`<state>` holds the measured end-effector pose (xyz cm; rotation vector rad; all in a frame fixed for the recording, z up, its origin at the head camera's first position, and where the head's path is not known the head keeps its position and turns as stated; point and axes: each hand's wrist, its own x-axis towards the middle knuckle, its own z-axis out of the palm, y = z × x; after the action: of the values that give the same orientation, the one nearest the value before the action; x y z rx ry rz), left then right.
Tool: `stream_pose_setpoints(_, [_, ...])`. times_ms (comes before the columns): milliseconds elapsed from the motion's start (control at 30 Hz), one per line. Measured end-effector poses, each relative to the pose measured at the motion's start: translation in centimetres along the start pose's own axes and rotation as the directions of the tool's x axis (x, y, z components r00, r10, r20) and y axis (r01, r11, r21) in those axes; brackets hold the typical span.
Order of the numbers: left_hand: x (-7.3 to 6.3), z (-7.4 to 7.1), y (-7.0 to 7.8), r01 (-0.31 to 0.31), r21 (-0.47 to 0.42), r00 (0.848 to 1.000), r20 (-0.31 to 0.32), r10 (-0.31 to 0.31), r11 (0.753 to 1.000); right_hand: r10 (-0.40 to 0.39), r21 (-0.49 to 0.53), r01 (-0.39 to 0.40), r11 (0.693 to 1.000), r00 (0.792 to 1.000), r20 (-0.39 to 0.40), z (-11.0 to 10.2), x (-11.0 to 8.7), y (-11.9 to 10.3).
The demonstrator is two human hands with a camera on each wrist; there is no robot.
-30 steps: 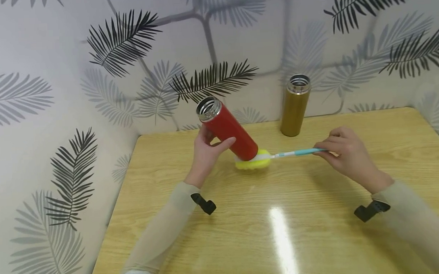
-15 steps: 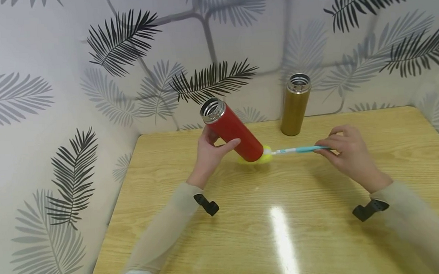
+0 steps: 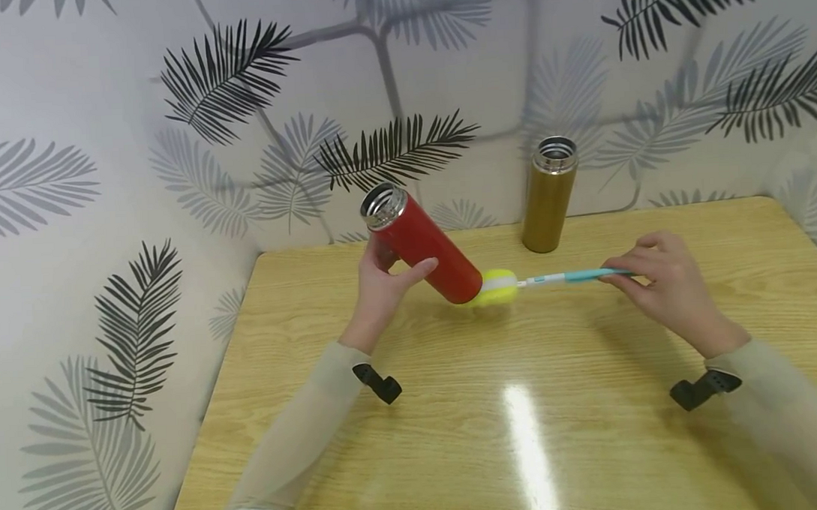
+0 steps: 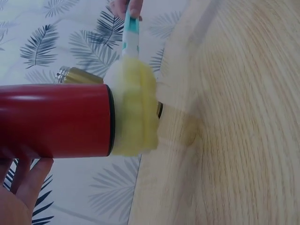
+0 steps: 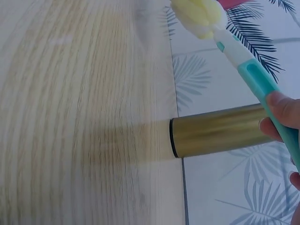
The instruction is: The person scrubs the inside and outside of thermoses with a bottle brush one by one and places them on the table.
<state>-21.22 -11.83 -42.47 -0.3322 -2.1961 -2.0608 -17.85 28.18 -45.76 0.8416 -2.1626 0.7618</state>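
Observation:
My left hand (image 3: 380,290) grips a red thermos bottle (image 3: 430,248) by its side, tilted so its open steel mouth points up and to the left. Against the bottle's base lies the yellow sponge head of a bottle brush (image 3: 500,284), partly hidden behind the base in the head view. My right hand (image 3: 666,283) pinches the brush's teal and white handle (image 5: 258,77) near its end, holding it roughly level. In the left wrist view the sponge (image 4: 136,108) sits right at the dark bottom rim of the red bottle (image 4: 56,121).
A gold thermos bottle (image 3: 550,197), lidless, stands upright at the back of the wooden table (image 3: 455,433). Behind the table rises a wall (image 3: 456,81) with a leaf pattern. Both wrists wear black camera straps (image 3: 379,383).
The brush slides back and forth along the red bottle's base; over the last half second it has shifted right with my right hand, while the red bottle has moved slightly left.

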Motion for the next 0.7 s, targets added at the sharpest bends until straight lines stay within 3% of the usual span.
stream_pose_setpoints(200, [-0.3,0.9,0.1,-0.025,-0.03,0.999,0.019,0.025,0.999,0.001,-0.008,0.0,1.0,1.0,0.014,0.8,0.3,-0.5])
stream_pose_setpoints(367, [-0.1,1.1,-0.2,-0.034,-0.017,0.999,-0.006,0.034,0.999,-0.025,0.016,0.025,1.0,1.0,0.002,1.3,0.2,-1.1])
stream_pose_setpoints(567, [0.0,0.8,0.0,-0.04,0.022,0.998,-0.055,0.041,0.999,-0.024,0.022,0.025,0.999,0.999,-0.022,0.6,-0.2,-0.9])
stream_pose_setpoints(700, [-0.1,0.9,0.0,-0.038,0.03,0.999,-0.037,0.039,0.999,0.018,0.005,-0.018,1.0,1.0,-0.023,-0.1,-0.6,-0.3])
